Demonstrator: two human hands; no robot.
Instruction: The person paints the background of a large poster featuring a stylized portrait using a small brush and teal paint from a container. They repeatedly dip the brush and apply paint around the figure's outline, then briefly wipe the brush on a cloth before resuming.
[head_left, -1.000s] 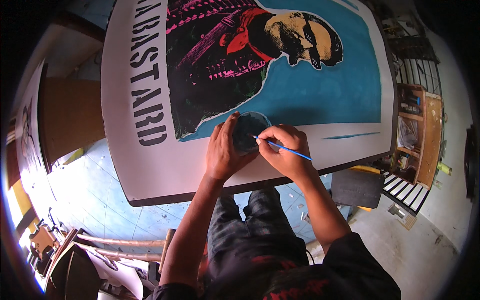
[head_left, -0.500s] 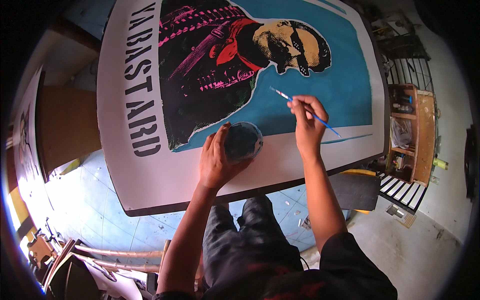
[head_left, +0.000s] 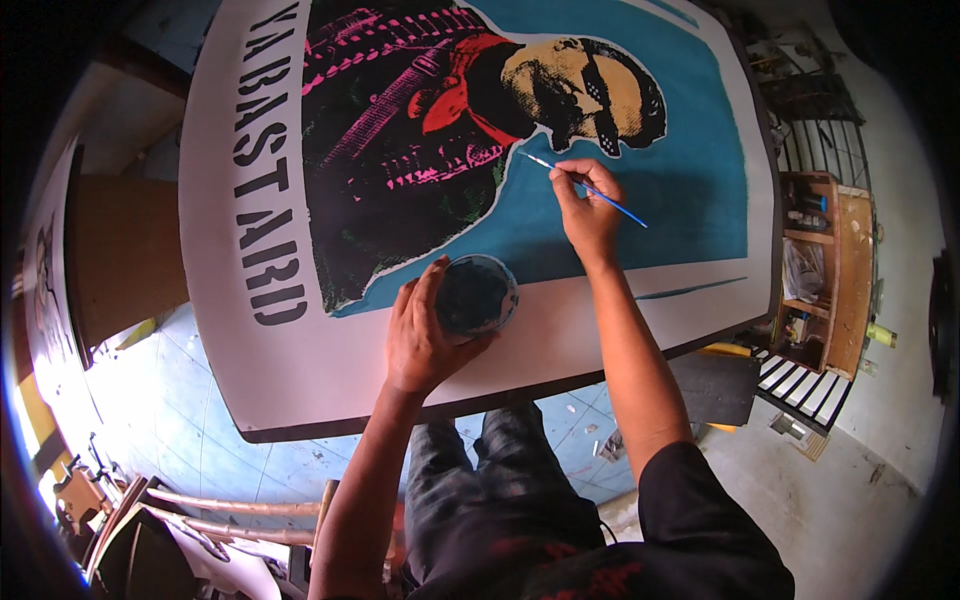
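A large white poster (head_left: 231, 365) lies before me, painted with a portrait in black, pink, red and tan on a teal ground (head_left: 690, 215). My left hand (head_left: 425, 335) is closed around the side of a round cup of dark teal paint (head_left: 475, 295), over the poster's near part. In my right hand (head_left: 592, 208) is a thin blue paintbrush (head_left: 622, 210), pinched between thumb and fingers. The brush's tip is at the teal area beside the white outline, close to the figure's red scarf (head_left: 455, 100). Whether the bristles touch the surface I cannot tell.
On the right stands a wooden shelf (head_left: 852, 270) holding small bottles and a plastic bag. A dark board edge (head_left: 330, 428) borders the poster's near side. Bamboo poles (head_left: 235, 505) and flat panels lean at the lower left. Blue floor tiles (head_left: 225, 400) show below.
My right hand has carried the paintbrush left and farther up the poster, toward the scarf. My left hand and the cup of paint have shifted slightly left and nearer to me.
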